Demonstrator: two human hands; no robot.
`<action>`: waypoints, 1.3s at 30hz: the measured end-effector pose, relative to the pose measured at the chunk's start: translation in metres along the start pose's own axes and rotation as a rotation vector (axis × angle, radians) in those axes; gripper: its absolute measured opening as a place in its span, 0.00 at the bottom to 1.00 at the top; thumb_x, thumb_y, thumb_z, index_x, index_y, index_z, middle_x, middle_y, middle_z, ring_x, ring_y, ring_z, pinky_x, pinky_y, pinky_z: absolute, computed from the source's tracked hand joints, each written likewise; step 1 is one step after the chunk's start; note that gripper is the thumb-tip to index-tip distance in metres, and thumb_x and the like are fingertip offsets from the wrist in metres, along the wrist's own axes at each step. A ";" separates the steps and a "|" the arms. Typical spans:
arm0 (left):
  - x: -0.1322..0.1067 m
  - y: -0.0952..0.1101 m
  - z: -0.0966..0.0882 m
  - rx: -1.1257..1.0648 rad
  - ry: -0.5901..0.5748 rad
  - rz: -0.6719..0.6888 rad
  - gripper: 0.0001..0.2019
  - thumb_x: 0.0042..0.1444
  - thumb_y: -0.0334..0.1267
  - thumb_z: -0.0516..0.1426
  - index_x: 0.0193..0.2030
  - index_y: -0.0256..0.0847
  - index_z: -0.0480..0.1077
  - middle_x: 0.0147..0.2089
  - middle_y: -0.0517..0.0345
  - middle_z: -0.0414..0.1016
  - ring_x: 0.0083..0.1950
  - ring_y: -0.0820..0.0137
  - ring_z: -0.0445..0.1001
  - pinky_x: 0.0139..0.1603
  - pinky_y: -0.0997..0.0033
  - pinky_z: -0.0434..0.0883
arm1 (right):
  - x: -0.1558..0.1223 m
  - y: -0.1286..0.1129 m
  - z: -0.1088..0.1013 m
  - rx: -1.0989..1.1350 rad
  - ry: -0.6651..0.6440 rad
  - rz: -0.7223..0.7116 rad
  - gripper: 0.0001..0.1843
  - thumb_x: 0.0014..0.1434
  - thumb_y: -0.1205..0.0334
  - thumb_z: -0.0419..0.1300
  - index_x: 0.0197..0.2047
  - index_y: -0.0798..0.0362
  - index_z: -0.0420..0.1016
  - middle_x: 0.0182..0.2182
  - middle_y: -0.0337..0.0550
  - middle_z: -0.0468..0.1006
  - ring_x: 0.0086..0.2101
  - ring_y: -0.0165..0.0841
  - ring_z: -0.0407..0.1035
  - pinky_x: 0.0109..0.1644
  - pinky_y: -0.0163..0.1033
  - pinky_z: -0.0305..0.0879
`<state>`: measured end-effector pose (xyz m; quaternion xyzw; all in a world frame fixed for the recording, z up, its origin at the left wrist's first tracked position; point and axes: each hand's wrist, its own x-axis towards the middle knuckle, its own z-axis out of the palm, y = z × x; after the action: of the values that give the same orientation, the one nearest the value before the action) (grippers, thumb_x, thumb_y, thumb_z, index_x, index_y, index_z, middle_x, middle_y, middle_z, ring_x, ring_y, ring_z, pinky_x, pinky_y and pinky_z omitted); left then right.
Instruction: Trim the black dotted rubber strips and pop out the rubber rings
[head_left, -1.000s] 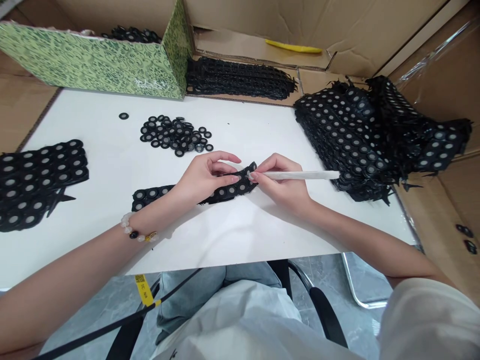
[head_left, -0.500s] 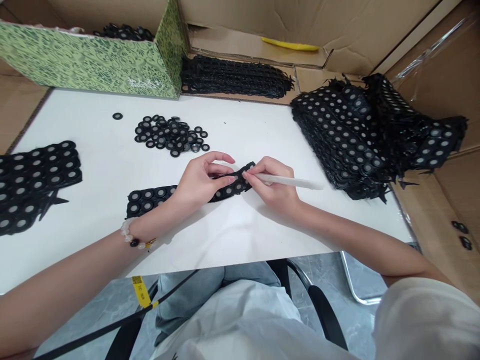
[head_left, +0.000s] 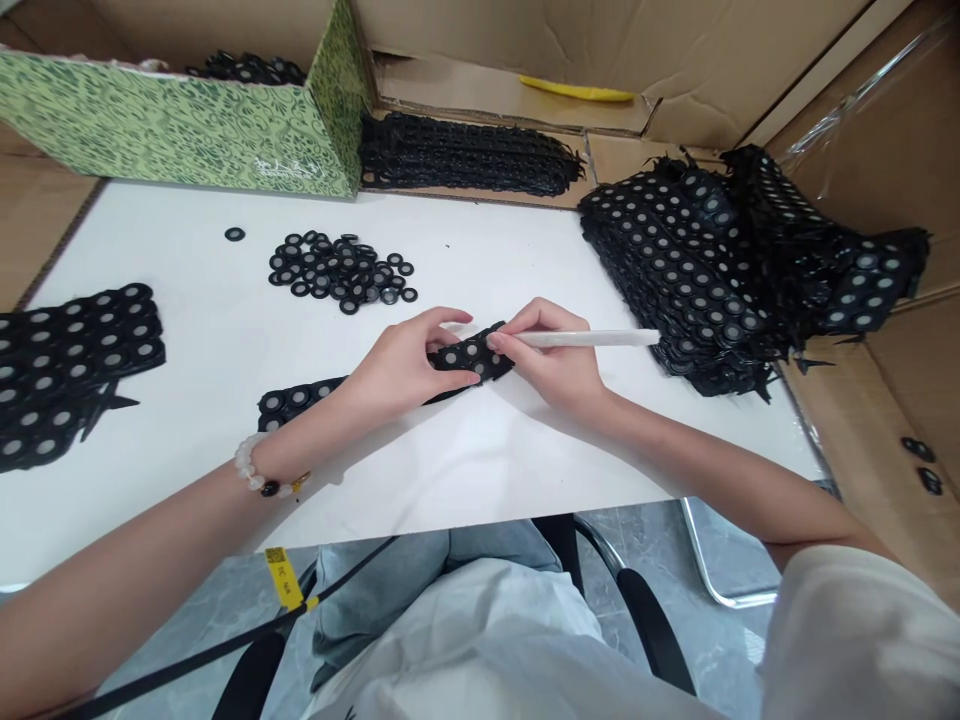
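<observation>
A black rubber strip [head_left: 291,397] with rows of round grey-centred rings lies on the white table, its right end lifted and tilted. My left hand [head_left: 405,365] grips that strip between thumb and fingers, and my wrist hides its middle. In my right hand [head_left: 551,358] is a slim white pen-like tool [head_left: 611,338], pinched near its left end. The tool's tip is hidden by my fingertips, which are at the strip's right end. Beyond my hands lies a loose heap of black rings [head_left: 334,268], with a single ring [head_left: 235,234] apart to its left.
Black ringed sheets [head_left: 82,340] lie at the left. A tall stack of similar sheets [head_left: 675,265] stands at the right. Behind are a green patterned box [head_left: 187,130] holding black pieces and a pile of black strips [head_left: 472,155]. Cardboard walls [head_left: 600,40] enclose the table.
The strip's right end is turned more toward me, showing more of its rings. My left thumb has slid slightly right and down. The white tool has swung to nearly level.
</observation>
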<state>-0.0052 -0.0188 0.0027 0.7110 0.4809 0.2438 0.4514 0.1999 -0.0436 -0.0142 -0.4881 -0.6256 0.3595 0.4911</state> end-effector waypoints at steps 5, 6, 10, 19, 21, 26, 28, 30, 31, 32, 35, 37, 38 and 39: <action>0.001 -0.004 0.001 0.105 -0.025 0.022 0.11 0.53 0.45 0.63 0.35 0.40 0.79 0.33 0.58 0.80 0.35 0.65 0.76 0.37 0.70 0.69 | -0.005 -0.003 0.001 0.034 -0.060 0.041 0.12 0.57 0.56 0.69 0.28 0.51 0.72 0.24 0.35 0.76 0.25 0.29 0.66 0.30 0.37 0.62; 0.001 -0.004 0.001 0.088 -0.014 0.030 0.10 0.53 0.45 0.63 0.35 0.40 0.79 0.32 0.58 0.80 0.35 0.66 0.76 0.37 0.70 0.69 | -0.006 -0.002 0.001 0.030 -0.077 0.041 0.12 0.57 0.57 0.69 0.28 0.51 0.72 0.23 0.35 0.75 0.25 0.29 0.66 0.30 0.37 0.61; 0.001 -0.004 0.001 0.040 0.009 0.037 0.10 0.52 0.43 0.64 0.36 0.40 0.79 0.34 0.58 0.81 0.37 0.66 0.76 0.41 0.70 0.70 | -0.007 -0.001 0.002 0.012 -0.071 0.032 0.12 0.57 0.57 0.69 0.27 0.51 0.73 0.23 0.35 0.74 0.25 0.28 0.65 0.29 0.37 0.59; 0.001 0.000 0.003 -0.071 0.054 -0.052 0.12 0.49 0.42 0.66 0.40 0.40 0.78 0.40 0.55 0.83 0.42 0.63 0.79 0.46 0.67 0.74 | -0.006 0.000 0.001 -0.009 -0.023 0.007 0.12 0.58 0.57 0.69 0.28 0.50 0.72 0.24 0.35 0.75 0.25 0.29 0.65 0.30 0.37 0.61; 0.001 0.001 0.004 -0.087 0.073 -0.071 0.15 0.48 0.41 0.67 0.43 0.40 0.77 0.41 0.54 0.83 0.43 0.62 0.79 0.47 0.66 0.74 | -0.006 0.001 0.001 -0.003 -0.016 0.004 0.12 0.58 0.57 0.69 0.28 0.50 0.72 0.24 0.35 0.75 0.25 0.28 0.66 0.30 0.37 0.61; 0.000 0.002 0.005 -0.092 0.094 -0.086 0.17 0.47 0.39 0.67 0.46 0.40 0.77 0.40 0.53 0.83 0.43 0.61 0.80 0.48 0.66 0.75 | -0.005 0.003 0.001 -0.018 -0.039 0.012 0.13 0.57 0.56 0.69 0.28 0.50 0.72 0.23 0.35 0.74 0.25 0.29 0.64 0.30 0.37 0.60; 0.000 0.002 0.005 -0.115 0.103 -0.095 0.19 0.46 0.40 0.68 0.47 0.40 0.77 0.39 0.54 0.82 0.42 0.61 0.80 0.46 0.65 0.75 | -0.005 0.003 0.001 -0.036 -0.059 -0.009 0.13 0.58 0.56 0.68 0.28 0.50 0.72 0.23 0.34 0.74 0.25 0.29 0.64 0.30 0.38 0.60; 0.000 0.002 0.005 -0.156 0.107 -0.121 0.21 0.46 0.40 0.68 0.48 0.40 0.77 0.37 0.54 0.82 0.39 0.63 0.79 0.43 0.66 0.75 | -0.005 0.003 0.002 -0.072 -0.069 -0.052 0.12 0.60 0.56 0.67 0.29 0.50 0.71 0.24 0.35 0.74 0.26 0.29 0.65 0.31 0.38 0.61; -0.001 0.002 0.005 -0.178 0.108 -0.134 0.22 0.46 0.40 0.68 0.49 0.39 0.76 0.36 0.55 0.82 0.38 0.64 0.79 0.42 0.67 0.75 | -0.005 0.003 0.003 -0.094 -0.066 -0.080 0.12 0.61 0.57 0.66 0.29 0.50 0.71 0.25 0.35 0.74 0.26 0.30 0.65 0.32 0.39 0.61; -0.001 0.003 0.005 -0.194 0.110 -0.143 0.23 0.46 0.40 0.68 0.50 0.39 0.76 0.36 0.56 0.81 0.37 0.64 0.78 0.40 0.68 0.75 | -0.006 0.003 0.003 -0.116 -0.058 -0.110 0.11 0.62 0.57 0.66 0.30 0.50 0.72 0.26 0.36 0.75 0.27 0.30 0.65 0.33 0.39 0.62; -0.001 0.005 0.005 -0.211 0.118 -0.145 0.22 0.46 0.40 0.68 0.50 0.39 0.76 0.35 0.57 0.81 0.34 0.66 0.77 0.36 0.70 0.73 | -0.006 0.002 0.005 -0.166 -0.036 -0.174 0.10 0.63 0.59 0.65 0.30 0.49 0.72 0.27 0.37 0.76 0.27 0.30 0.65 0.34 0.40 0.62; -0.002 0.006 0.006 -0.214 0.116 -0.138 0.22 0.47 0.40 0.67 0.50 0.40 0.76 0.33 0.57 0.80 0.33 0.67 0.76 0.35 0.71 0.72 | -0.006 0.003 0.005 -0.189 -0.032 -0.178 0.10 0.63 0.59 0.64 0.30 0.49 0.72 0.27 0.37 0.76 0.27 0.31 0.65 0.34 0.40 0.62; -0.002 0.006 0.006 -0.218 0.111 -0.134 0.22 0.47 0.40 0.67 0.50 0.40 0.75 0.32 0.58 0.80 0.32 0.68 0.76 0.34 0.71 0.72 | -0.006 0.003 0.006 -0.200 -0.030 -0.175 0.10 0.63 0.59 0.64 0.30 0.49 0.72 0.27 0.37 0.76 0.27 0.31 0.65 0.34 0.40 0.62; -0.003 0.006 0.007 -0.222 0.105 -0.129 0.22 0.47 0.40 0.67 0.50 0.40 0.75 0.32 0.59 0.79 0.31 0.68 0.75 0.34 0.71 0.72 | -0.005 0.004 0.006 -0.208 -0.028 -0.173 0.10 0.63 0.58 0.64 0.30 0.49 0.72 0.27 0.37 0.76 0.28 0.31 0.65 0.34 0.40 0.62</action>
<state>0.0018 -0.0247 0.0054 0.6105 0.5189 0.3028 0.5161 0.1954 -0.0476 -0.0205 -0.4755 -0.7061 0.2558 0.4582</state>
